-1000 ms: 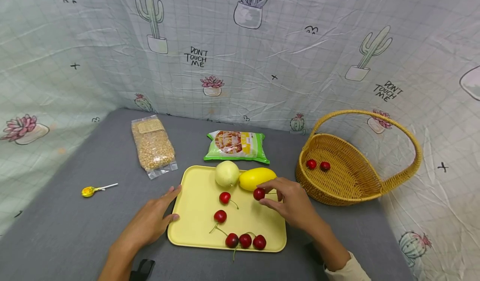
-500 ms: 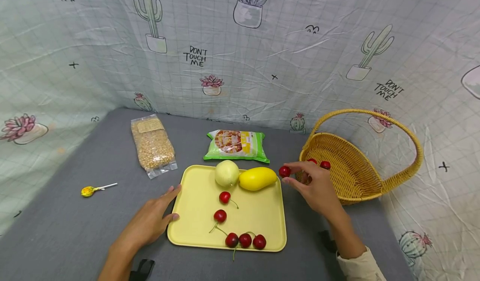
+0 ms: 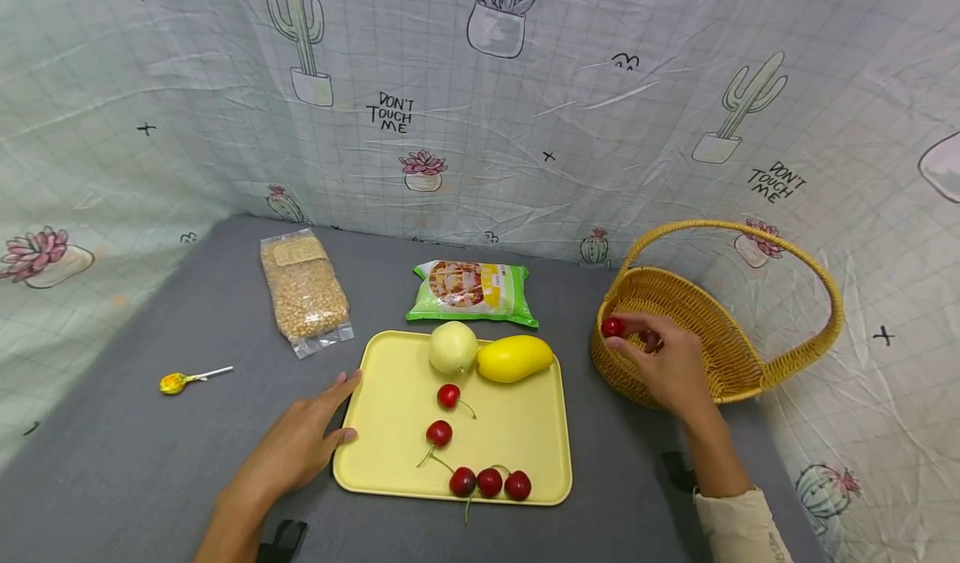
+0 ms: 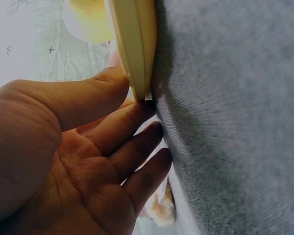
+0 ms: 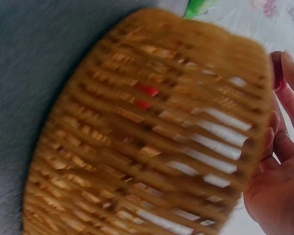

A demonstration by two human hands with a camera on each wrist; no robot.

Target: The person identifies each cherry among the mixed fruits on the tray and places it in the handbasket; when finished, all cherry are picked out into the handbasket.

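Observation:
My right hand point(image 3: 670, 361) pinches a dark red cherry point(image 3: 612, 327) between thumb and fingertips, over the left rim of a wicker basket point(image 3: 619, 373). In the right wrist view the basket's woven side point(image 5: 137, 147) fills most of the picture, with bits of red showing through its gaps. My left hand point(image 3: 300, 438) rests at the left edge of a yellow tray point(image 3: 390, 463), fingers extended. The left wrist view shows the thumb point(image 4: 100, 93) against the tray's rim. Several stemmed cherries point(image 3: 489, 483) lie on the tray, with a pale green round fruit point(image 3: 453, 348) and a yellow mango point(image 3: 514, 359).
Behind the tray lies a green food packet point(image 3: 474, 293). A clear bag of yellow kernels point(image 3: 306, 294) is at the back left, and a yellow lollipop point(image 3: 174, 383) lies far left. The basket's tall handle point(image 3: 720, 224) arches over it. A printed cloth hangs behind.
My right hand has carried the cherry from over the tray rightward to the basket's left rim. The left hand has stayed at the tray's edge.

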